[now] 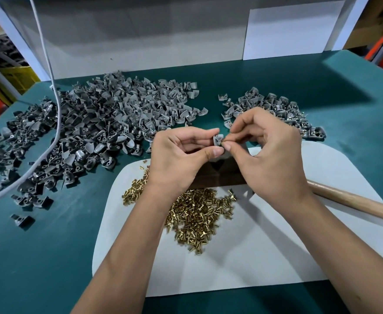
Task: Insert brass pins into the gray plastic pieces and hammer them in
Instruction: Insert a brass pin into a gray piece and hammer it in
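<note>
Now we pinch gray piece (217, 139) in left grip (181, 155), right grip (263, 152) clamped on pin; misaligned, pin prob drops into brass pile (197, 214) below.

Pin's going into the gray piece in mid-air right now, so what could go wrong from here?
1. The right hand pinches the pin at its fingertips against the gray piece held by the left hand; a slip likely drops it into the brass pin pile below.
2. The hammer handle lies close beside the right forearm and could get knocked.
</note>
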